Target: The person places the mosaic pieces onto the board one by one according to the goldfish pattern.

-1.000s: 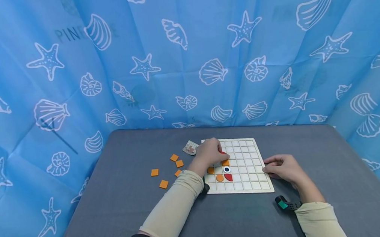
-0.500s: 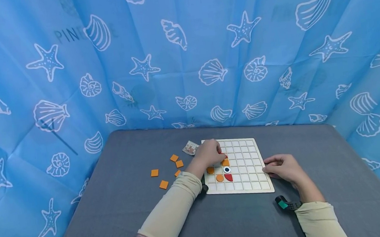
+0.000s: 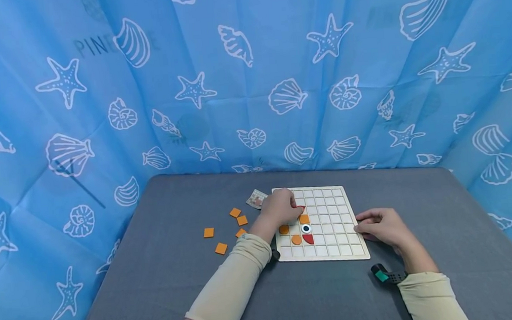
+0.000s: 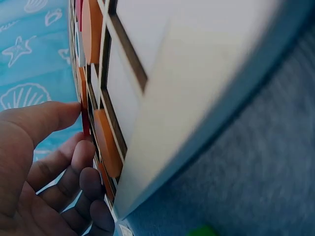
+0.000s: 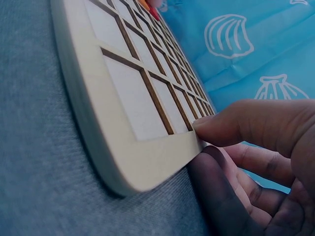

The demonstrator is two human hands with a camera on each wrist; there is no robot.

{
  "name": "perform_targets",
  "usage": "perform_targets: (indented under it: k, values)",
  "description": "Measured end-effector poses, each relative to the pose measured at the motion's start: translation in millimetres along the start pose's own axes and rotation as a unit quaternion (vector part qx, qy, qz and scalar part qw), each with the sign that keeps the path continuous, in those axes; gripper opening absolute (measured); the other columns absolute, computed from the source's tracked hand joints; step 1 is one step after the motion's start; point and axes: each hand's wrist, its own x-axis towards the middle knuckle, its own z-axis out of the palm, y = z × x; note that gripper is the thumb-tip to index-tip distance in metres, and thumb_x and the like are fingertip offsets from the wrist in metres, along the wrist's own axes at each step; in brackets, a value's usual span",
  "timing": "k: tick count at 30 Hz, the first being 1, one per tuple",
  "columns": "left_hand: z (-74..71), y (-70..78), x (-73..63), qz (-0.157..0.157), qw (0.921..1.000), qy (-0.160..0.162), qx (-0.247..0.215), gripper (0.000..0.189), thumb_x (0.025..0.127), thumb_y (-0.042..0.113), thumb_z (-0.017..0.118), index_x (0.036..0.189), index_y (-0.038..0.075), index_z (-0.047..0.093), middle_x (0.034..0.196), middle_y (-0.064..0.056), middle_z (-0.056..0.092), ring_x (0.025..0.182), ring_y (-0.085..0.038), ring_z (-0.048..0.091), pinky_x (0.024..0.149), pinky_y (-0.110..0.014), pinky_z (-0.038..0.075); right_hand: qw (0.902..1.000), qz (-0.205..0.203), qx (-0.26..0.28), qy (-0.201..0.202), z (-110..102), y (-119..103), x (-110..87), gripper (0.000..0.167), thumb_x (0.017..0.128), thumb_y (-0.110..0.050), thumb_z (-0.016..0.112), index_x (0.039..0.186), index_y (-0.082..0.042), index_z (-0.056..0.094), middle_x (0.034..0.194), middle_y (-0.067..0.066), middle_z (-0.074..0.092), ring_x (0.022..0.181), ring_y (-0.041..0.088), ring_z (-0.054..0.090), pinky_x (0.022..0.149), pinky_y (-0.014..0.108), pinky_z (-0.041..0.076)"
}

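Pinching red piece [image 4: 85,122] with left hand [image 3: 280,207]: narrow gap, thumb tip one side, index tip the other. Can't tell whether fully seated in its cell. Gripping board [image 3: 335,224] by its right edge with right hand [image 3: 380,224].

Get the thumb-on-top, fingers-below grip clearly only from right wrist view. See red piece between fingertips in left wrist view; only a bit of red past the left fingers in head view. Find loose orange squares [image 3: 221,248] and card [image 3: 257,199], left of left fingers, in head view. Catch a green patch [image 4: 203,231] at bottom of left wrist view, too cropped to identify.

Read red piece edge-on in left wrist view, long axis flat along the board face, running from thumb tip to index tip. Can't tell which way its outline points, mostly covered by fingers. Running from left fingertips toward the wearer, in line: orange square [image 3: 304,219], eye disc [image 3: 305,229], red quarter [image 3: 308,239], curved edge facing near-left. Add orange disc [image 3: 296,239], one cell left of red quarter.

Can read "PIN" on curtain [image 3: 249,79], beyond and left of left fingers; fainter letters after. Can't make out card print, too small.
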Motion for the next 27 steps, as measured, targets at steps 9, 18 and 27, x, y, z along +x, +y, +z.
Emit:
perform_targets:
  k: [9,18,27]
  values:
    - [2.1,1.9,0.1,0.011,0.9998,0.007,-0.013,0.042,0.098,0.034,0.077,0.064,0.018,0.057,0.059,0.005,0.047,0.054,-0.013,0.048,0.048,-0.027,0.037,1.0,0.001,0.007,-0.003,-0.1,0.1,0.1,0.045,0.093,-0.007,0.079,0.131,0.014,0.064,0.092,0.006,0.076,0.079,0.011,0.072,0.071,0.029,0.064]
    - [0.1,2.7,-0.6,0.019,0.9994,-0.013,-0.027,0.037,0.098,0.026,0.075,0.066,0.019,0.058,0.062,0.005,0.049,0.055,-0.013,0.048,0.051,-0.027,0.037,1.0,0.004,0.004,-0.004,-1.5,-0.3,0.5,0.044,0.093,-0.007,0.079,0.13,0.013,0.065,0.091,0.005,0.076,0.079,0.01,0.071,0.07,0.028,0.063]
    - [0.3,3.2,-0.9,0.016,0.9991,-0.021,-0.034,0.034,0.097,0.024,0.076,0.066,0.017,0.063,0.065,0.003,0.057,0.057,-0.013,0.051,0.052,-0.027,0.04,1.0,-0.004,0.001,-0.005,-0.9,1.2,0.4,0.046,0.094,-0.007,0.078,0.132,0.014,0.063,0.093,0.007,0.076,0.08,0.01,0.072,0.072,0.029,0.064]
